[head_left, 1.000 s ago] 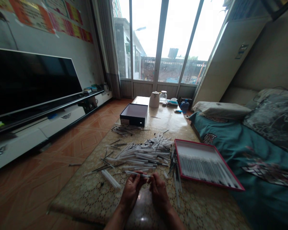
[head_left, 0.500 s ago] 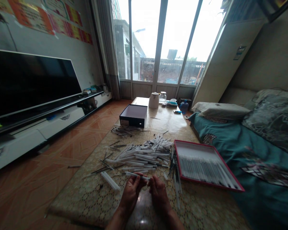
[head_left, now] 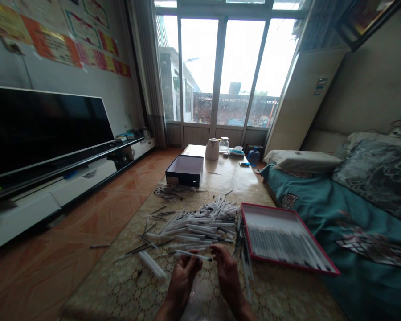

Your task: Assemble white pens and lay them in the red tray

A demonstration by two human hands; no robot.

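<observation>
Between the thumb and fingers of my left hand (head_left: 186, 267) is a slim white pen (head_left: 200, 256) with a dark end pointing right. My right hand (head_left: 224, 263) is just beyond that dark end, fingers apart and holding nothing. Past both hands spreads a loose heap of white pen barrels (head_left: 194, 225), with thin dark rods (head_left: 147, 240) at its left side. A short bundle of clear white tubes (head_left: 152, 265) lies left of my left hand. On the right, a red-rimmed box lid (head_left: 270, 211) holds a row of finished-looking pens (head_left: 280, 243).
Farther up the patterned table (head_left: 113, 276) stand a dark open box (head_left: 183, 179), a pale kettle (head_left: 212, 149), a glass jar (head_left: 224, 145) and a tissue pack (head_left: 236, 152). A teal-covered sofa (head_left: 307, 191) runs along the right, a television cabinet (head_left: 87, 178) along the left.
My right hand has let go of the pen's dark end and moved slightly right, its fingers opening. My left hand keeps the pen. The camera view has tilted up a little.
</observation>
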